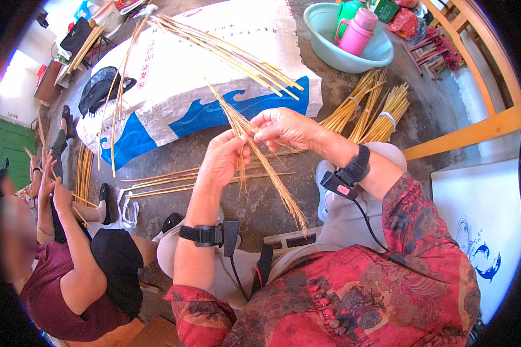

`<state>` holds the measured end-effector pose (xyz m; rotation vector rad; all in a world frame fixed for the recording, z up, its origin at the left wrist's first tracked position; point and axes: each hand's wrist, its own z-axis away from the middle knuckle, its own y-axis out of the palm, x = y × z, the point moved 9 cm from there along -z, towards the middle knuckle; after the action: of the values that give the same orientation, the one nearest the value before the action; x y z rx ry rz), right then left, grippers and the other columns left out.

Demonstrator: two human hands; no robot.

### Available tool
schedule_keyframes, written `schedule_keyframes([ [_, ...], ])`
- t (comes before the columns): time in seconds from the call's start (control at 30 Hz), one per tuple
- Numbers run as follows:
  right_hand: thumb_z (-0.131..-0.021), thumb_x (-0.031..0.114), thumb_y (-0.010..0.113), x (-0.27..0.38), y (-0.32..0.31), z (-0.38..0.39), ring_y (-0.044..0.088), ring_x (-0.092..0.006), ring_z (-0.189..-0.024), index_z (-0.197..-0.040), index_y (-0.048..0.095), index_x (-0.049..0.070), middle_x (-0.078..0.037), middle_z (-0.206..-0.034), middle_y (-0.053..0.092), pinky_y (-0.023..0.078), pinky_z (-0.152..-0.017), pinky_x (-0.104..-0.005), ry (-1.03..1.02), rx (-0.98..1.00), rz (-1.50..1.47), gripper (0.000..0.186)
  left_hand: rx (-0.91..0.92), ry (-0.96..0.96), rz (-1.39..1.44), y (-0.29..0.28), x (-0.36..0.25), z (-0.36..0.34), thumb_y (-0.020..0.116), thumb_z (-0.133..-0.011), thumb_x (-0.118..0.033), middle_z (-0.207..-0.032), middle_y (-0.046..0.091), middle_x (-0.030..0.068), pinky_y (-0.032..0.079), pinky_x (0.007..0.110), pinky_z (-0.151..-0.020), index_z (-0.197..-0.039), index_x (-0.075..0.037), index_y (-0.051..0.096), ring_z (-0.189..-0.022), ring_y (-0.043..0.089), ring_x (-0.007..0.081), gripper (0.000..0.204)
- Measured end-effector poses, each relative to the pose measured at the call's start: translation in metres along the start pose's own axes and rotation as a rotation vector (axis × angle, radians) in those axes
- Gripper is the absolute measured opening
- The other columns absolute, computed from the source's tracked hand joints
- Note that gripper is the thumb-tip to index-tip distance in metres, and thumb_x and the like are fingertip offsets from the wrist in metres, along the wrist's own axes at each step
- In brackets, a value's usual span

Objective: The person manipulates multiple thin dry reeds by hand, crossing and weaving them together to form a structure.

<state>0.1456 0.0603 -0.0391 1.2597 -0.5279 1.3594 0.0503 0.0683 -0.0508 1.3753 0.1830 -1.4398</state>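
In front of me both hands meet on one dry straw stalk (279,188) with a feathery, drooping seed head. My left hand (217,159) pinches the stalk from the left, fingers closed around its tufted part. From the right, my right hand (281,128) pinches the same stalk just above, thumb and forefinger pressed together. The stalk's thin end rises away from me toward the white sack, while its bushy tip hangs down toward my lap. On the floor beyond my hands lie several loose straw stalks (173,184).
A white and blue woven sack (214,55) is spread ahead, bearing straw stalks (231,49) and a black bag (101,89). Tied straw bundles (386,115) lie at right, near a pale basin (312,34) with a pink flask (358,33). A wooden frame (469,136) stands right. Another person (69,277) sits at left.
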Motion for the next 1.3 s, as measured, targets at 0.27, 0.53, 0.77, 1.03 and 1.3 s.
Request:
schedule_keyframes([
  [0.27, -0.074, 0.008, 0.061, 0.001, -0.006, 0.001, 0.051, -0.0087, -0.055, -0.093, 0.054, -0.001, -0.003, -0.072, 0.054, 0.043, -0.048, -0.0213, -0.006, -0.036, 0.046, 0.023, 0.024, -0.026, 0.006, 0.001, 0.004, 0.002, 0.054, -0.080, -0.006, -0.072, 0.055, 0.0017, 0.044, 0.021, -0.048, -0.088, -0.003, 0.054, -0.055, 0.050, 0.0079, 0.008],
  [0.53, -0.072, 0.011, 0.063, 0.004, 0.003, 0.004, 0.053, -0.0095, -0.062, -0.095, 0.055, 0.001, -0.003, -0.077, 0.056, 0.045, -0.053, -0.0229, 0.013, -0.051, 0.194, 0.026, 0.022, -0.043, -0.028, 0.000, 0.009, 0.001, 0.056, -0.080, -0.007, -0.071, 0.054, 0.0018, 0.044, 0.022, -0.049, -0.086, -0.004, 0.053, -0.054, 0.051, 0.0082, 0.008],
  [0.77, -0.071, 0.009, 0.061, 0.000, 0.003, 0.003, 0.055, -0.0106, -0.069, -0.096, 0.055, 0.001, -0.004, -0.081, 0.057, 0.047, -0.058, -0.0240, 0.011, 0.001, 0.138, 0.027, 0.051, -0.070, -0.012, 0.008, 0.010, 0.002, 0.057, -0.078, -0.007, -0.070, 0.054, 0.0016, 0.045, 0.021, -0.050, -0.089, -0.004, 0.053, -0.054, 0.051, 0.0085, 0.012],
  [1.03, -0.073, 0.008, 0.061, 0.002, 0.005, 0.004, 0.054, -0.0090, -0.061, -0.096, 0.053, -0.001, -0.004, -0.078, 0.056, 0.048, -0.055, -0.0235, 0.037, 0.051, 0.037, 0.026, 0.083, -0.041, 0.001, 0.013, 0.006, 0.004, 0.057, -0.077, -0.005, -0.076, 0.056, 0.0029, 0.047, 0.022, -0.052, -0.091, -0.002, 0.053, -0.055, 0.052, 0.0093, 0.015],
  [1.3, -0.071, 0.007, 0.062, -0.001, 0.004, 0.002, 0.053, -0.0091, -0.059, -0.097, 0.051, -0.002, -0.005, -0.077, 0.055, 0.049, -0.054, -0.0239, 0.022, 0.019, 0.125, 0.030, 0.081, -0.038, -0.062, 0.011, 0.008, 0.003, 0.057, -0.077, -0.005, -0.073, 0.056, 0.0028, 0.046, 0.023, -0.053, -0.090, -0.003, 0.053, -0.056, 0.052, 0.0093, 0.014],
])
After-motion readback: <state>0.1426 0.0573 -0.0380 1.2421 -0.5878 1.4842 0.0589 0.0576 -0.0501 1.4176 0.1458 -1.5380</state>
